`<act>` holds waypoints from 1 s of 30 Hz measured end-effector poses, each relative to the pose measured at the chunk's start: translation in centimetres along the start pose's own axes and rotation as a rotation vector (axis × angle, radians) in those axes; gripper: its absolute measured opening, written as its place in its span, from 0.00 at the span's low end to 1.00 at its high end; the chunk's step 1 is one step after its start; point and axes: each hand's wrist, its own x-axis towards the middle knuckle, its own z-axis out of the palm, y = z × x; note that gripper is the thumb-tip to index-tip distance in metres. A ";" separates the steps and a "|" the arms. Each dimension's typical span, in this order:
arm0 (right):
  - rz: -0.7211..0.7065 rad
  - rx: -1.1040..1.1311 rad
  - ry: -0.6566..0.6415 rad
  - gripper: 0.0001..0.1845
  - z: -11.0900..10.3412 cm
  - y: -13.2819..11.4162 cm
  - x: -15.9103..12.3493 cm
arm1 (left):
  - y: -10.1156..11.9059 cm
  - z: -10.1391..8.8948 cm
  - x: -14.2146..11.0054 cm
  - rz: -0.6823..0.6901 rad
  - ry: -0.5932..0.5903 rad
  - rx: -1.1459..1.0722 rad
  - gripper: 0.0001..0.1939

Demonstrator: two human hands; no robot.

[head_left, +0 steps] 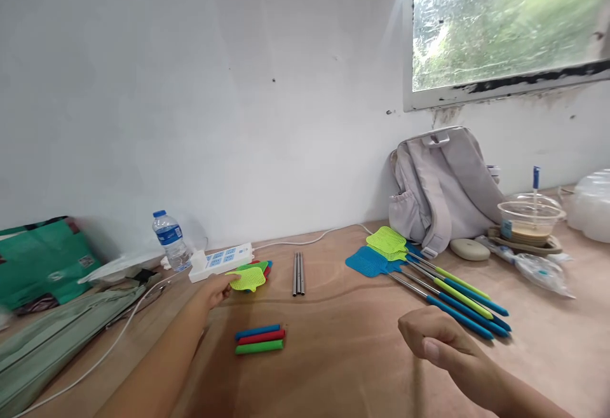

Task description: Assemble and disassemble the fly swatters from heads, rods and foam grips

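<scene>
Left hand clamped on one yellow-green mesh head, right hand curled.
The left hand (220,289) pinches the left edge of the mesh head (250,279), at its two o'clock — green, red and blue show beneath. Straight up at twelve is one white power strip (223,261); at half past four lie three tubes (260,339), blue, red and green; at three, three metal rods (298,274), side by side. The right hand (441,340) has its fingers folded together, thumb alongside. At its one o'clock are at least five swatter handles (464,297) — two yellow-green, the others blue — with their mesh heads at eleven. Farther out, at twelve, leans one backpack (450,183).
</scene>
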 end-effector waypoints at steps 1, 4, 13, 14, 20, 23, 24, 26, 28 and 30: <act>0.021 0.022 0.005 0.26 0.0 -0.1 -0.1 | 0.0 0.0 0.1 0.014 0.022 0.021 0.11; 0.095 0.150 0.054 0.25 -0.1 0.0 -0.3 | -0.1 0.0 0.3 0.068 0.096 0.056 0.11; 0.106 0.600 0.184 0.18 -1.3 -0.7 0.6 | 0.4 2.6 -4.0 0.416 0.231 0.014 0.14; 0.107 0.637 0.207 0.17 -1.5 -0.8 0.7 | 0.3 3.4 -5.2 0.464 0.215 0.020 0.13; 0.163 0.846 0.404 0.13 -2.0 0.0 0.7 | -4.0 8.1 -15.7 0.759 -0.264 0.213 0.10; 0.190 0.880 0.517 0.13 -1.6 1.0 0.8 | -7.4 9.8 -19.7 0.911 -0.705 0.465 0.20; 0.202 0.897 0.535 0.13 -1.4 1.4 0.8 | -8.5 10.4 -20.4 0.916 -0.769 0.517 0.23; 0.222 0.933 0.550 0.13 -0.9 2.2 0.8 | -10.4 11.6 -21.0 0.923 -0.872 0.620 0.30; 0.226 0.933 0.562 0.13 -0.3 2.8 0.8 | -11.5 12.7 -20.9 0.929 -0.864 0.647 0.31; 0.236 0.899 0.567 0.15 0.6 2.9 0.9 | -12.0 13.4 -20.5 0.909 -0.814 0.641 0.24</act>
